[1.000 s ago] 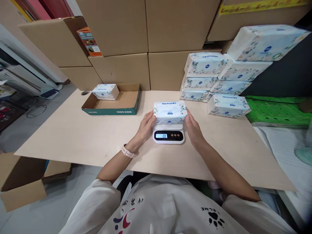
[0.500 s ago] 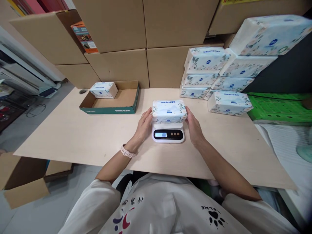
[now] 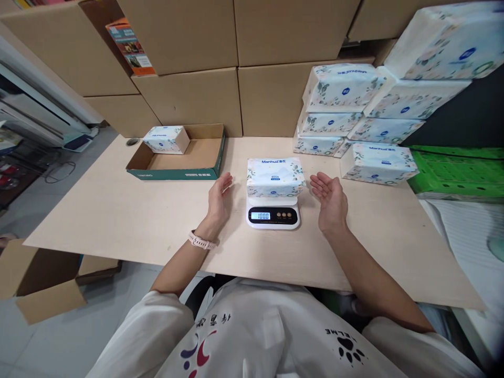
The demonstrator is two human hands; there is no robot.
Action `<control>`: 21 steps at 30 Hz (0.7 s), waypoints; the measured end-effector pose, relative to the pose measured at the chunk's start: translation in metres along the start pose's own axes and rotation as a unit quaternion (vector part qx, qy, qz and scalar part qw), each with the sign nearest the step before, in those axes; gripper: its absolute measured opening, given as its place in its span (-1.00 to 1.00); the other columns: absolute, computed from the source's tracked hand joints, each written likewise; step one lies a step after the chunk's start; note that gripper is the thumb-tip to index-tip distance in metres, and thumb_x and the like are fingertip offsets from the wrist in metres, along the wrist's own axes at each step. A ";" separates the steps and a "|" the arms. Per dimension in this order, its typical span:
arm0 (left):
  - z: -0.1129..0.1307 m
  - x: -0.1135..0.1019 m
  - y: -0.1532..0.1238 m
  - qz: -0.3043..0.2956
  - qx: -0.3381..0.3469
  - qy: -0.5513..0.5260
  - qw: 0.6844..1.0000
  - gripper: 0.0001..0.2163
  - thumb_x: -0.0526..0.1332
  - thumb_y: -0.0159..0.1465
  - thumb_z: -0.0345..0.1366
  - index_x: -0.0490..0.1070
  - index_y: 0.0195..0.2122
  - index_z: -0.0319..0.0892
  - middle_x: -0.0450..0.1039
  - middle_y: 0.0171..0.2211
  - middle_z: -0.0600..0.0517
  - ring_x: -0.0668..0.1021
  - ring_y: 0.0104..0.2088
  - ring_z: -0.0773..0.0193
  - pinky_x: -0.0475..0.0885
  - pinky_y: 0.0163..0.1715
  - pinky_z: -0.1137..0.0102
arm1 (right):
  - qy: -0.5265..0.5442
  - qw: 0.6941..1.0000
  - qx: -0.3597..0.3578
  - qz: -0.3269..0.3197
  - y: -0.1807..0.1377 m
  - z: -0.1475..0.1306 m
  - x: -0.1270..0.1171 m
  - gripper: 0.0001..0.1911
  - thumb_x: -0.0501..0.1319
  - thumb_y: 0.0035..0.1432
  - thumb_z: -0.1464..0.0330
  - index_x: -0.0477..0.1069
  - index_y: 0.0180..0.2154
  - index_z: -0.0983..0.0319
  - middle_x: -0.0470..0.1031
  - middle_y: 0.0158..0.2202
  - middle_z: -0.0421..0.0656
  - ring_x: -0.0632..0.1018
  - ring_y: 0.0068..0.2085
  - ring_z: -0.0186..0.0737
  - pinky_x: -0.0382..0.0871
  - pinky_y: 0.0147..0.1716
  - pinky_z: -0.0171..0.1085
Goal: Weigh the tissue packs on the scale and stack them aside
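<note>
A white tissue pack point(image 3: 275, 176) with a leaf print rests on a small white digital scale point(image 3: 273, 212) in the middle of the table. The scale's lit display shows digits. My left hand point(image 3: 218, 197) is open, held a short way to the left of the pack and apart from it. To the right of the pack, my right hand point(image 3: 331, 198) is open with the palm turned inward, also clear of it. A pale wristband sits on my left wrist.
A shallow cardboard tray point(image 3: 179, 168) with one tissue pack point(image 3: 165, 139) stands at the back left. Several stacked tissue packs point(image 3: 356, 113) fill the back right, beside a green crate point(image 3: 460, 170). Brown cartons point(image 3: 236, 63) line the back. An open carton point(image 3: 35, 283) sits on the floor, left.
Both hands have let go of the tissue pack and drawn apart to either side. The pack now lies on the scale, whose display has changed from zero to a reading.
</note>
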State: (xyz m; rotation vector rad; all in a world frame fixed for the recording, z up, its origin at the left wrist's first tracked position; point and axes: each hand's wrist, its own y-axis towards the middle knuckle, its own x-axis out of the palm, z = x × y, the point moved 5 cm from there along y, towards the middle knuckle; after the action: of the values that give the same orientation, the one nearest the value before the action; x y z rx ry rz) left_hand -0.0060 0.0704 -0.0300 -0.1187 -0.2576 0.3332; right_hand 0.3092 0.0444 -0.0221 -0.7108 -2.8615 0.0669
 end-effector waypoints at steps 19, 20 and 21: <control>0.004 0.001 -0.005 -0.004 0.002 -0.016 1.000 -0.63 0.24 0.32 0.01 0.63 -0.05 -0.14 0.60 0.21 -0.18 0.58 0.26 -0.04 0.34 0.41 0.06 | 0.040 0.998 -0.009 0.047 0.003 -0.002 -0.006 -0.37 0.18 0.24 -0.23 0.62 -0.09 0.15 0.72 -0.02 -0.07 0.68 0.03 -0.12 0.52 0.14 -0.08; 0.004 0.001 -0.005 -0.005 0.003 -0.016 1.000 -0.63 0.24 0.33 0.01 0.63 -0.05 -0.15 0.59 0.21 -0.18 0.58 0.26 -0.04 0.34 0.41 0.07 | 0.041 0.998 -0.011 0.047 0.003 -0.002 -0.006 -0.37 0.17 0.24 -0.23 0.62 -0.09 0.15 0.71 -0.02 -0.07 0.68 0.03 -0.12 0.52 0.13 -0.08; 0.005 0.001 -0.006 -0.006 0.003 -0.015 1.000 -0.63 0.24 0.33 0.00 0.63 -0.05 -0.15 0.59 0.22 -0.18 0.58 0.26 -0.04 0.34 0.41 0.07 | 0.040 0.998 -0.013 0.046 0.003 -0.002 -0.007 -0.36 0.17 0.24 -0.24 0.61 -0.10 0.15 0.71 -0.02 -0.06 0.68 0.03 -0.11 0.53 0.13 -0.08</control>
State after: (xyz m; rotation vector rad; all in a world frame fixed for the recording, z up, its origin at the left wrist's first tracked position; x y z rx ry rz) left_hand -0.0043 0.0658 -0.0244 -0.1055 -0.2878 0.3238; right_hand 0.3168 0.0442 -0.0213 -0.8318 -2.7570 0.0153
